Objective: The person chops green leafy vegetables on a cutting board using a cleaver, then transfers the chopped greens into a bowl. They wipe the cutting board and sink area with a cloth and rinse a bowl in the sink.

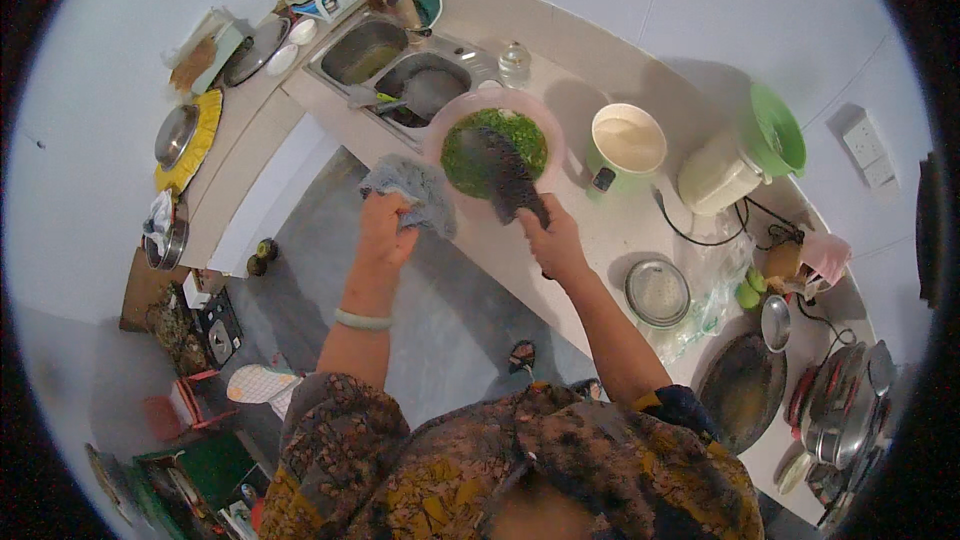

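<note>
My left hand [388, 229] grips a crumpled grey-blue cloth [416, 191] beyond the counter's front edge. In my right hand [556, 238] is a dark, broad-bladed kitchen utensil [504, 169], blurred, so its exact kind is unclear. Its blade overlaps the view of a pink bowl [550, 106] and looks to be above it; whether they touch, I cannot tell. Chopped greens [529, 136] fill much of that bowl, with something pale at their far side. The cloth hangs close to the bowl's left rim, apart from the blade.
Behind the bowl is a double steel sink [365, 52], with a pan [435, 90] in one basin. To the right stand a light-green handled container [628, 150], a cream kettle [716, 174] with a green basin [776, 131], and a round lidded tin [657, 292]. A dark oval pan [742, 394] lies nearer me.
</note>
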`<state>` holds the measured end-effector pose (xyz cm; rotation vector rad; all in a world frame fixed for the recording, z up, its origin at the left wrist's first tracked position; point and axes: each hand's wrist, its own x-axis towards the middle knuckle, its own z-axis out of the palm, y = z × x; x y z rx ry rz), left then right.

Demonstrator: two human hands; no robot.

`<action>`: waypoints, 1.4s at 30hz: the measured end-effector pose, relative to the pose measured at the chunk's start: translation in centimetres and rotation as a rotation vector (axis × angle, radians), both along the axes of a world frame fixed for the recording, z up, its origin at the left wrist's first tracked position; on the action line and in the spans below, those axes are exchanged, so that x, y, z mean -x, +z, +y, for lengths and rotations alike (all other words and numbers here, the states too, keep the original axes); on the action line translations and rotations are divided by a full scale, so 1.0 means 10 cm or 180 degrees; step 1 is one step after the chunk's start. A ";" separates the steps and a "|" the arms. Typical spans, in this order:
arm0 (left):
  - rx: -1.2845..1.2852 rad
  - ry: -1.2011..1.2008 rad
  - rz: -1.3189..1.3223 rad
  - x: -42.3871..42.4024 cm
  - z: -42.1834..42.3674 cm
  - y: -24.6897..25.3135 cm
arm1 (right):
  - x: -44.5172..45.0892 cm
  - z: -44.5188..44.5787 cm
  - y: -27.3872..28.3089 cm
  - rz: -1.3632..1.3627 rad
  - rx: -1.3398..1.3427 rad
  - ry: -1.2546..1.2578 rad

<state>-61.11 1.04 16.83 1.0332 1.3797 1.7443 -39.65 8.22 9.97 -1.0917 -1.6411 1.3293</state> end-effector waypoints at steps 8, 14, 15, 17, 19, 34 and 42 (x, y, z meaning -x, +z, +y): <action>-0.0027 -0.0220 0.2972 0.24 -0.26 -0.16 | -0.09 -0.06 -0.36 -0.0692 -0.0334 -0.0457; 0.0343 0.0008 0.1567 0.65 -0.58 -0.17 | -0.82 -0.44 0.02 0.0351 0.0127 0.0127; 0.0462 0.0120 0.1333 0.71 -0.57 -0.17 | -0.92 -0.54 0.02 0.0265 0.0183 0.0019; 0.0065 0.0058 0.1850 0.37 -0.59 -0.05 | -1.22 -0.82 0.02 0.0079 0.0300 -0.0142; -0.0326 -0.0245 0.2363 -0.39 -0.79 0.11 | -1.72 -1.16 0.25 -0.0030 0.0603 -0.0112; 0.0740 -0.3774 0.2620 -5.14 -1.18 -1.13 | -4.74 -4.03 0.18 0.0028 0.1116 -0.3848; -0.0345 -0.3235 0.4664 -5.89 -1.17 -1.83 | -5.26 -4.57 0.17 0.0017 0.1112 -0.4032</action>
